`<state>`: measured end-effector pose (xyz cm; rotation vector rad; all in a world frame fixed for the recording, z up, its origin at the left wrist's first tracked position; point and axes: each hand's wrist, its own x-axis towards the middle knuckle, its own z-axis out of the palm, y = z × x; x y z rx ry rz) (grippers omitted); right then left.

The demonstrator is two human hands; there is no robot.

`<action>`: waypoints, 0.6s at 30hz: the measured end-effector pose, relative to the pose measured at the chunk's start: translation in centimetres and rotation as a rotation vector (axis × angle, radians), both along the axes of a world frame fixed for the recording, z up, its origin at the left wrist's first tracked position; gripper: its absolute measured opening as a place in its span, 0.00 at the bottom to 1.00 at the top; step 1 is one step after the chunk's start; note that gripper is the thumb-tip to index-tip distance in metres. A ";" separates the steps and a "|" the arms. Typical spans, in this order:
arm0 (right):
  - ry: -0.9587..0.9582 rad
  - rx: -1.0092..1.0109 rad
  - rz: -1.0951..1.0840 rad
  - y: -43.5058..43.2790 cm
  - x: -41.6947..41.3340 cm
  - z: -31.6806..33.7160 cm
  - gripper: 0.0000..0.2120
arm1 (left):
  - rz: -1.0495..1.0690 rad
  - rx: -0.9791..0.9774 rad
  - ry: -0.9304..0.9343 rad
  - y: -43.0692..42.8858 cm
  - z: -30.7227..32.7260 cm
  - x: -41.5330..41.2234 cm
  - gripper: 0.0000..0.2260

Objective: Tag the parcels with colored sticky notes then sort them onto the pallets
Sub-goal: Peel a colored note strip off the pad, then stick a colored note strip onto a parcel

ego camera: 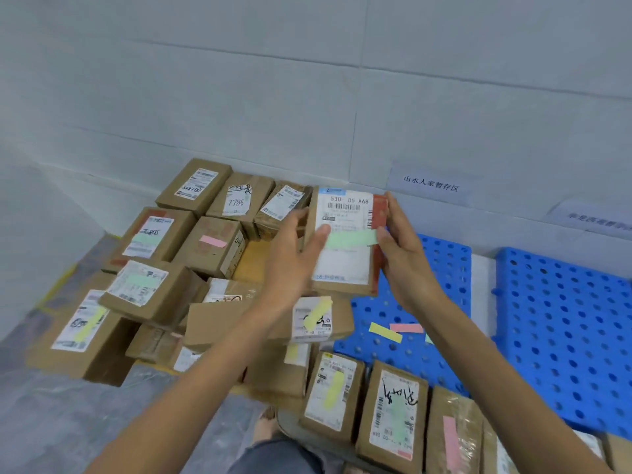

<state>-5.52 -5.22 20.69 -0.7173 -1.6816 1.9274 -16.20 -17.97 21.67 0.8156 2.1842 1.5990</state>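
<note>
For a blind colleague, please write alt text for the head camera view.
The left hand and right hand hold up a cardboard parcel with a green sticky note across its front. Tagged parcels are piled at left; a blue pallet lies at right.

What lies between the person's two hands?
Head view: the raised parcel, a green sticky note across its label; the left hand holds its left edge, the right hand its right edge.

The left hand [294, 258] has blurred fingers [297, 213] where they meet the held parcel [345, 261], whose label's small print is too fine to read. A green note [428, 339] on the blue pallet [448, 258] is mostly hidden by the right forearm [478, 360]. The far wall sign [593, 220] is blurred, cut off at the right.
</note>
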 end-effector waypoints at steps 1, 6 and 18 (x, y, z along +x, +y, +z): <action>-0.016 0.016 0.031 -0.3 -2.6 -0.2 0.28 | 0.000 -0.027 0.003 -0.3 -0.1 -2.6 0.17; -0.203 0.022 0.144 -3.0 -14.6 -2.7 0.38 | 0.003 -0.269 0.001 -2.0 -2.7 -14.9 0.11; -0.452 0.009 0.039 -7.5 -25.1 -10.9 0.29 | -0.151 -0.582 -0.179 -3.7 -12.4 -26.4 0.11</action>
